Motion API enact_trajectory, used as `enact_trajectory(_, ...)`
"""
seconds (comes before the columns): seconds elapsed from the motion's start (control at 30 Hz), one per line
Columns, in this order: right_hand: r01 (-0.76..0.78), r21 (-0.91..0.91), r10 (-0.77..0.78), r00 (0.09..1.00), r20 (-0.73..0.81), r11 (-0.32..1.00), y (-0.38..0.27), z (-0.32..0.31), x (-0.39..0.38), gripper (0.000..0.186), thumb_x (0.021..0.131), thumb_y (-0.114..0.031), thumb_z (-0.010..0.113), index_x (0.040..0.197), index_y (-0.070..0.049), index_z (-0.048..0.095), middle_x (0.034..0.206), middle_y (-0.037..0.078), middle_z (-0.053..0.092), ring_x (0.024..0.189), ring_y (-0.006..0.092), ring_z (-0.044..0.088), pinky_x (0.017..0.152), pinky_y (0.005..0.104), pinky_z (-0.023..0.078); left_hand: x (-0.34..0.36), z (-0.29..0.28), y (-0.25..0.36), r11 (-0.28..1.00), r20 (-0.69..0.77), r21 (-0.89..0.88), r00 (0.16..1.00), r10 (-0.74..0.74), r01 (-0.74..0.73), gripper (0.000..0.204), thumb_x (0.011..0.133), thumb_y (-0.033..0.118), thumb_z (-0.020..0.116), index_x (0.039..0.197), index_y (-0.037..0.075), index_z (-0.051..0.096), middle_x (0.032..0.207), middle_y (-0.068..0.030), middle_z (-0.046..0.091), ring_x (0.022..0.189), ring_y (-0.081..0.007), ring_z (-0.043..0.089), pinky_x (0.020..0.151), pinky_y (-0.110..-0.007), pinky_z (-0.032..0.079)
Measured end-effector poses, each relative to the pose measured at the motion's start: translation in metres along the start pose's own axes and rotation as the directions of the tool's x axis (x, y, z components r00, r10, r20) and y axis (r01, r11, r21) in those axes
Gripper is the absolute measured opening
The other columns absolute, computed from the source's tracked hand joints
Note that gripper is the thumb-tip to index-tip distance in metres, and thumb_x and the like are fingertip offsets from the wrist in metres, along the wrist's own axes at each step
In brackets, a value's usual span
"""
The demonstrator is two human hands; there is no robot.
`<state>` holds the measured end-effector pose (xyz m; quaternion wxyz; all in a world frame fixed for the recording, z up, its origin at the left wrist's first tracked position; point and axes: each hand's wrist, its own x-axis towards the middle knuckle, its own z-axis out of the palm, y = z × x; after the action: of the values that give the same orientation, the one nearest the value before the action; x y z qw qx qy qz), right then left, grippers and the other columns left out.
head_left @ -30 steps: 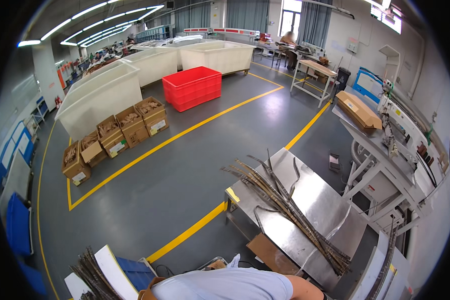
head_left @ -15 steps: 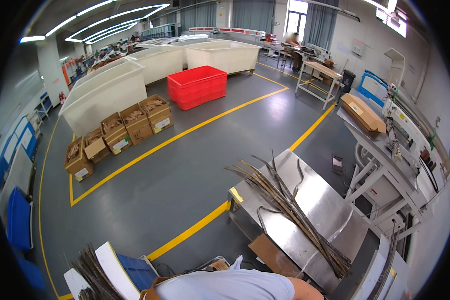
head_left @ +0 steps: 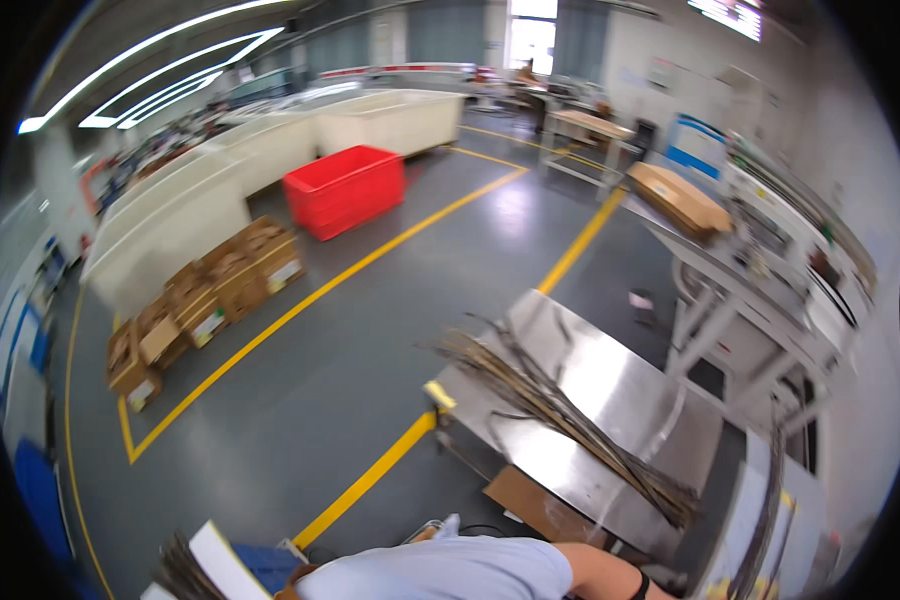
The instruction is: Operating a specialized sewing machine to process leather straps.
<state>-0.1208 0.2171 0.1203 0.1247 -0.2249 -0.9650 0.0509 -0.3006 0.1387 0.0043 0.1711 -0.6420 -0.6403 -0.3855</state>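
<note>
Neither of my hands shows; my right arm point(head_left: 600, 572) runs to the lower edge, with a dark band at the edge of the picture, and its hand is out of sight. My light blue sleeve point(head_left: 470, 568) covers the lower middle. Close to that arm stands a metal table point(head_left: 620, 350), and across it lies a loose bundle of long, thin, dark and tan strips point(head_left: 570, 420). More dark strips point(head_left: 767, 510) rest upright against a pale board at the lower right. Another dark bunch point(head_left: 185, 572) stands beside a white-edged blue panel at the lower left.
A red crate point(head_left: 345, 192) and large cream bins point(head_left: 170, 225) stand ahead, with several open cardboard boxes point(head_left: 232, 270) in a row before them. At the right is a machine bench carrying a long cardboard box point(head_left: 678, 197). Yellow lines point(head_left: 320, 292) mark the grey floor.
The whole view has shifted and blurred with head motion; room and table sit further left. More of my right arm shows, including the dark band. The strips still lie on the table.
</note>
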Motion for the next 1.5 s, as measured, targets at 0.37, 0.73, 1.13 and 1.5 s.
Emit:
enact_trajectory(0.37,-0.026,0.206,0.031,0.999,-0.019,0.978,-0.002,-0.007,-0.016,0.016,0.072,0.001,0.060,0.087,-0.004,0.057,0.079,0.015,0.060,0.077,0.0344,0.061,0.066,0.0403,0.049,0.001,-0.057,0.026,0.912,-0.044,-0.385,0.985,-0.169,0.140,0.017,0.078,0.018,0.065,0.083,0.003,0.060,0.088,-0.0144,0.060,0.083,-0.0310,0.059,0.072,-0.040,0.049)
enact_trajectory(0.73,-0.385,0.674,0.144,0.911,0.385,0.631,0.008,-0.070,-0.056,0.006,0.092,-0.005,0.056,0.092,0.001,0.054,0.069,0.004,0.061,0.061,0.0082,0.056,0.059,0.0259,0.046,0.054,-0.091,0.004,-0.094,0.513,-0.820,0.652,-0.559,0.565,0.047,0.098,0.044,0.047,0.099,0.002,0.068,0.056,-0.0005,0.051,0.041,-0.0039,0.037,0.040,-0.018,0.028)
enact_trajectory(1.13,-0.455,0.719,0.157,0.883,0.443,0.525,0.028,-0.075,-0.081,0.007,0.094,-0.005,0.054,0.091,0.001,0.053,0.071,0.004,0.061,0.061,0.0075,0.055,0.059,0.0240,0.046,0.061,-0.122,-0.017,-0.067,0.475,-0.858,0.736,-0.483,0.509,0.047,0.100,0.042,0.045,0.093,0.000,0.064,0.050,0.0008,0.045,0.038,-0.0052,0.033,0.038,-0.020,0.025)
enact_trajectory(1.5,-0.413,0.742,0.149,0.905,0.397,0.528,0.037,-0.077,-0.095,0.007,0.094,-0.005,0.055,0.091,0.002,0.052,0.075,0.006,0.064,0.065,0.0092,0.060,0.063,0.0241,0.049,0.068,-0.119,-0.013,-0.154,0.518,-0.854,0.781,-0.348,0.497,0.040,0.098,0.039,0.049,0.093,0.001,0.062,0.054,-0.0015,0.051,0.041,-0.0075,0.041,0.038,-0.021,0.029)
